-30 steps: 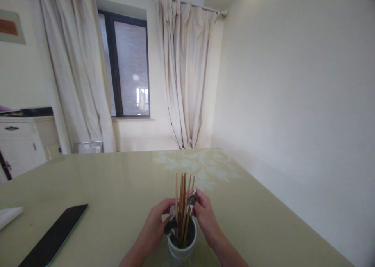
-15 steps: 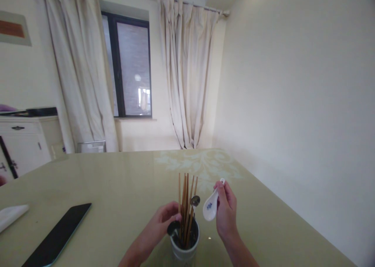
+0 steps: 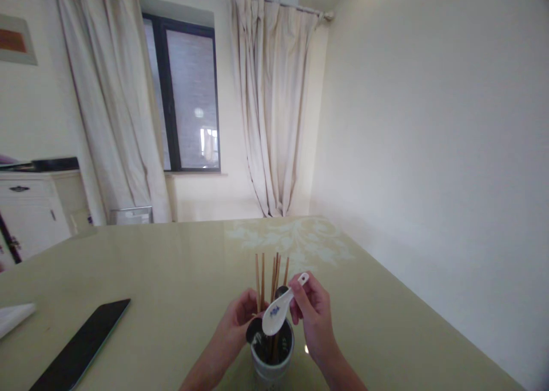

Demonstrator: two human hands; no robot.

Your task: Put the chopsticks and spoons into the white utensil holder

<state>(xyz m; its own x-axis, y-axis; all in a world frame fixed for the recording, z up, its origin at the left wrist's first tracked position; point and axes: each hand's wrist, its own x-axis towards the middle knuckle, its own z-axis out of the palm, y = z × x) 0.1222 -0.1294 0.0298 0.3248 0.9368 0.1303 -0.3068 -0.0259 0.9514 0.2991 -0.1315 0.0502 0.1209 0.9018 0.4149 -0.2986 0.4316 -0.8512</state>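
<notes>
Spoon (image 3: 277, 312) (glossy ceramic) lowered over cup (image 3: 273, 364).

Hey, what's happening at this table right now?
A person at a pale green table is handling a white holder full of wooden chopsticks and metal spoons. The right hand holds a white ceramic spoon by its handle, bowl end down, just over the holder's mouth. The left hand is at the holder's rim, touching the utensils there. A dark phone lies flat on the table off to the left.
</notes>
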